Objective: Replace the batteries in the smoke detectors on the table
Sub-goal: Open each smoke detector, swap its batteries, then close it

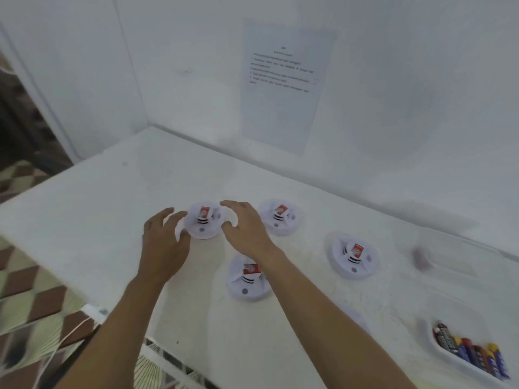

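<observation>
We are logging a round white smoke detector (203, 226), red battery (204, 212) standing upright. Our left hand (164, 244) and right hand (245, 230) are flanking it, grips released.

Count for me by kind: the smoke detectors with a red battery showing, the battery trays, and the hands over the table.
Smoke detectors: 4
Battery tray: 1
Hands, left hand and right hand: 2
Total: 7
</observation>
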Demonstrator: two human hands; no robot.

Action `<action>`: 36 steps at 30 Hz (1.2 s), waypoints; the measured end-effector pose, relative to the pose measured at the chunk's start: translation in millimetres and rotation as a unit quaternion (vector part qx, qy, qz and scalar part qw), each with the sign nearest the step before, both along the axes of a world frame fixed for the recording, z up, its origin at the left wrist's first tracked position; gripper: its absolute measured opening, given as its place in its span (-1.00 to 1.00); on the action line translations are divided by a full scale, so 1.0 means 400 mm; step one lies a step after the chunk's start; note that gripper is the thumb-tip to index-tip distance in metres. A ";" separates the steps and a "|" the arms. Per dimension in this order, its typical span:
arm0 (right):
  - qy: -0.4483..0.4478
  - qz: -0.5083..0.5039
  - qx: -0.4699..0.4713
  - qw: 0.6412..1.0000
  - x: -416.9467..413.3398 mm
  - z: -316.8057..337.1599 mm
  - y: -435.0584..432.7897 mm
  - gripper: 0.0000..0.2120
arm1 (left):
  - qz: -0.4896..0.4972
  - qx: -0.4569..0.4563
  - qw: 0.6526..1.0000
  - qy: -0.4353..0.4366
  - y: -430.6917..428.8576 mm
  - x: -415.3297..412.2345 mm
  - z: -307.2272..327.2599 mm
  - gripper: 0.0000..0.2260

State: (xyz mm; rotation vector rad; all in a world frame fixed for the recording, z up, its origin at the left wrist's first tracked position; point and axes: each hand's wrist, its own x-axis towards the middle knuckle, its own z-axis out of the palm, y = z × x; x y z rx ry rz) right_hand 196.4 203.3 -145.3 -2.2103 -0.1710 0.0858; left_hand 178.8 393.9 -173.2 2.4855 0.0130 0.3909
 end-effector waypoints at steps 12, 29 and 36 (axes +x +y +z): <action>0.046 0.045 -0.248 0.967 0.089 -0.030 0.105 -0.20 | -0.023 0.139 0.986 0.084 0.107 -0.027 -0.077 -0.41; 0.031 -0.020 -0.039 0.999 -0.018 0.026 0.028 -0.01 | -0.008 0.046 0.997 0.062 0.086 -0.039 -0.054 -0.58; -0.019 -0.049 0.108 0.993 -0.224 0.100 -0.120 -0.15 | -0.079 -0.213 0.974 0.005 -0.130 -0.180 0.061 -0.74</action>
